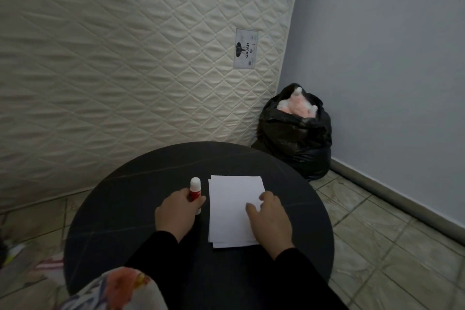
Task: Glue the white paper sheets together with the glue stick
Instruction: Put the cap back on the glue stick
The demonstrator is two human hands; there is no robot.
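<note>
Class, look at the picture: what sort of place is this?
Probably a spare or storage room at home: a quilted mattress propped against the wall, a stuffed black bin bag in the corner, and a small round table.

- The left hand (176, 211) was curled round the glue stick (195, 192), thumb on the near right side of the barrel, back of the hand upward.
- The white cap end stood clear beyond the grip.
- The right hand (270, 219) lay palm down on the white paper sheets (226, 209), fingers loosely spread, fingertips (264, 196) near the sheets' right edge.
- Both forearms wore black sleeves (297, 272) and reached forward, wrists apart.
</note>
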